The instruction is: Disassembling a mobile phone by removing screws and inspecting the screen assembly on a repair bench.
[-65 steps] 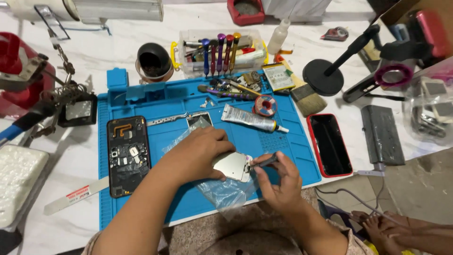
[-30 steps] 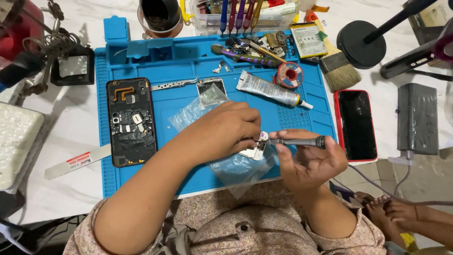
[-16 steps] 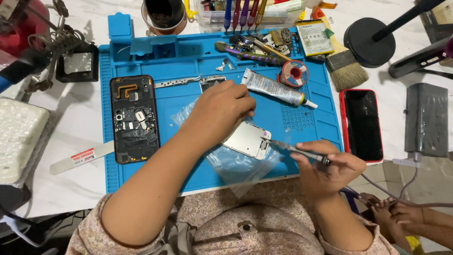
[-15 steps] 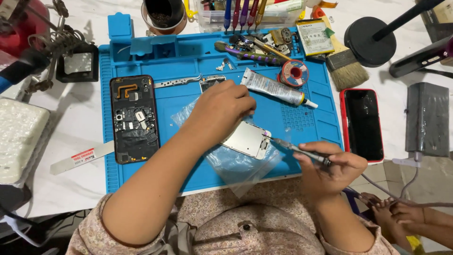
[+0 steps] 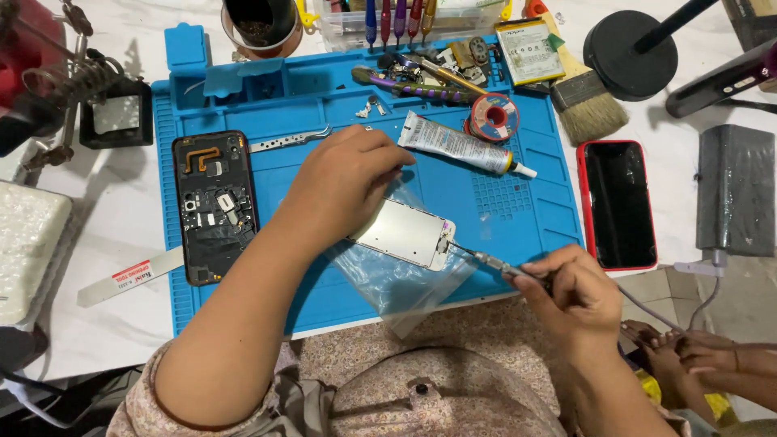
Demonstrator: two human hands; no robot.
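L hand [image 5: 344, 182] presses flat on a silver phone panel [image 5: 405, 235], pinning it on a clear plastic bag [image 5: 396, 283] atop the blue mat [image 5: 518, 202]. R hand [image 5: 571, 291] pinches a thin soldering iron [image 5: 486, 260], tip touching the panel's right edge. Behind: white glue tube [image 5: 461, 147] w/ black nozzle, solder spool [image 5: 494, 117], white-labelled battery [image 5: 528, 50]. Opened black phone [image 5: 214, 206] lies left; dark cup [image 5: 261, 20] at the mat's far edge, contents unclear.

1. The left hand [image 5: 344, 186] lies palm down, fingers curled and pressed flat, its forearm reaching in from the lower left.
2. The right hand [image 5: 571, 295] is closed in a pinch, fingers bunched, wrist bent, forearm entering from the lower right.
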